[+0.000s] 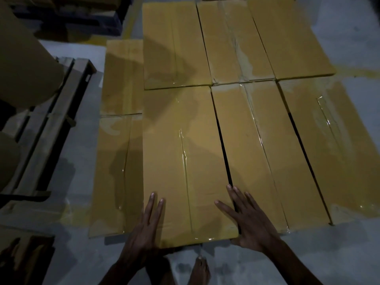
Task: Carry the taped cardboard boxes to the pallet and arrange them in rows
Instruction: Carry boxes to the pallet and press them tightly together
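Cardboard box (185,161) at lower centre looks stiff and tape-slick; left hand (144,227) and right hand (250,223) lie flat, apart, on its near end. Gripping its side edges seems surest.

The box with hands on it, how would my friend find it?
Start at the big block of brown boxes on the grey floor. In its near row, the box is the leftmost of the three higher ones. Only it has the left hand flat on top and the right hand across its right edge.
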A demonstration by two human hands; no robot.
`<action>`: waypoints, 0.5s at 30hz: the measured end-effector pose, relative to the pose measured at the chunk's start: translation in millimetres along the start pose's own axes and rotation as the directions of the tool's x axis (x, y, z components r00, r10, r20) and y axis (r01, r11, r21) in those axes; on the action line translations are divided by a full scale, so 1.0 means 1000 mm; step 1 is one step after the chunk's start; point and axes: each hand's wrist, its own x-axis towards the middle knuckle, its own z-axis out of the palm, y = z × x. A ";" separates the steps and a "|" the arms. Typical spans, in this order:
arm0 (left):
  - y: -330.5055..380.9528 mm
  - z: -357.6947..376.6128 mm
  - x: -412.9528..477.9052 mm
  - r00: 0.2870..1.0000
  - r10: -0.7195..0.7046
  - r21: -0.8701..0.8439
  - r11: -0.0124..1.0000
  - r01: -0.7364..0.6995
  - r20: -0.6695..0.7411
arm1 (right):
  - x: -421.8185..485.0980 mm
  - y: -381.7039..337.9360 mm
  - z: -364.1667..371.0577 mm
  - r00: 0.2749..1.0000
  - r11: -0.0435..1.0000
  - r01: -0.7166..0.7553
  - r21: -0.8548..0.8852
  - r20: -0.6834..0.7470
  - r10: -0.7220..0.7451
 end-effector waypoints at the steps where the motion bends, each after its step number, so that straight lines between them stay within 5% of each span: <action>1: -0.002 0.001 0.003 1.000 0.000 0.010 1.000 0.000 -0.006 | 0.002 0.001 -0.001 1.000 1.000 -0.002 -0.003 -0.005 0.002; 11: 0.000 -0.002 0.007 1.000 -0.025 0.042 0.999 0.025 0.000 | 0.007 0.003 -0.004 0.999 0.999 0.024 -0.037 -0.020 -0.025; 15: 0.009 -0.003 0.004 0.998 -0.004 0.265 0.964 0.021 -0.062 | -0.005 0.010 -0.007 0.998 0.998 0.056 -0.037 0.008 -0.056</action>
